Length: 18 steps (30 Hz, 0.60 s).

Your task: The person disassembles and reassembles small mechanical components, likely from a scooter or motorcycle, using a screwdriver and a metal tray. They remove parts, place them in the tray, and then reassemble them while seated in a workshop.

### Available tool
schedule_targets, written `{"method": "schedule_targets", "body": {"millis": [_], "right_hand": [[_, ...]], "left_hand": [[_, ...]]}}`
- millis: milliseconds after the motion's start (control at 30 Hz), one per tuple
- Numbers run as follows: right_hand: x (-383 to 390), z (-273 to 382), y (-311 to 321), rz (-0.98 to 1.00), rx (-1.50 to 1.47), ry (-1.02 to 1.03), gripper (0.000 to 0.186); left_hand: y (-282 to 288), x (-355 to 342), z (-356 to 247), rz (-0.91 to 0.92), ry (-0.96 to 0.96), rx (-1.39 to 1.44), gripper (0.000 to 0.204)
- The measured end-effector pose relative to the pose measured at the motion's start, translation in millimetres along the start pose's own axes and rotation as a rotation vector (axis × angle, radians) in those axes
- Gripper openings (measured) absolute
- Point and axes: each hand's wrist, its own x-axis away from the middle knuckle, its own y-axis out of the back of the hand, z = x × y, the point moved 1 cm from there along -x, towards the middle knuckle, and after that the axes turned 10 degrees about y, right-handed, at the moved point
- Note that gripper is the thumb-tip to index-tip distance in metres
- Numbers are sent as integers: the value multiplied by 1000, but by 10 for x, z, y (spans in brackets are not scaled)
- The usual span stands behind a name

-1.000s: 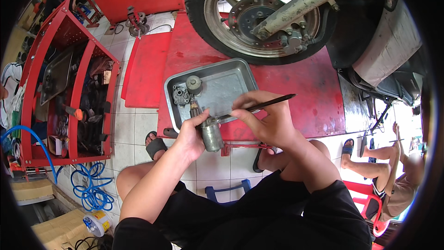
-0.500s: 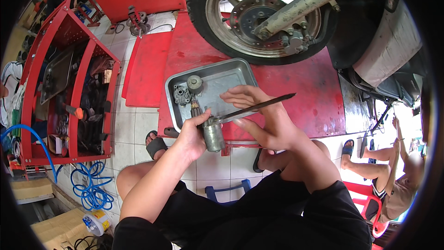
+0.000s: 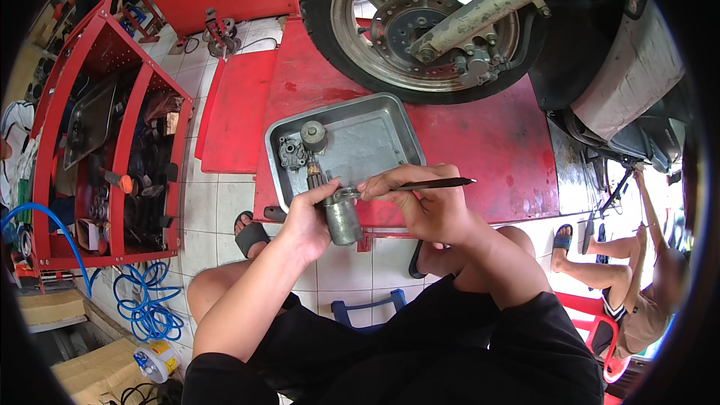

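My left hand (image 3: 306, 231) is closed around a cylindrical metal motor housing (image 3: 344, 223), which looks like a small starter motor, held before the tray's near edge. A slim dark tool (image 3: 439, 183) with a pointed outer end lies across my closed right hand (image 3: 431, 206). Its other end is hidden by my fingers, which are at the housing's upper end. Just beyond, the grey metal tray (image 3: 409, 131) holds a round metal part (image 3: 313, 133) and a cast metal piece (image 3: 292, 152). A ribbed cylindrical part (image 3: 315, 175) shows above my left thumb, its lower end hidden.
The tray rests on a red platform (image 3: 487, 157) below a motorcycle wheel (image 3: 319, 37). Left stand a red tool shelf (image 3: 135, 150) and a coiled blue hose (image 3: 146, 307). A blue stool (image 3: 367, 307) is below me. Another person (image 3: 652, 292) sits at the right.
My right hand's spread fingers have closed round the slim tool and come nearer the housing. The tool has swung from slanting to nearly level. My left hand has barely moved.
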Motion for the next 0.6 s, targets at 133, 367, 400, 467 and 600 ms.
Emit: {"method": "schedule_targets", "body": {"millis": [133,367,400,467,600], "right_hand": [[-2,15,-30,-35,2,15,20],[14,-3,-71,-97,-15,29,18],[14,-14,-72,-104,-18,31,18],[5,-6,-65,-103,10,-7,17],[-35,-50,-6,-96,-21,-10,14]], "left_hand": [[11,-8,-1,-5,12,-7,41],[-10,23,-18,3,-8,-31,40],[-16,24,-21,3,-14,-33,40],[-35,38,-23,-4,-20,-20,39],[18,-38,-41,21,-2,-28,36]]}}
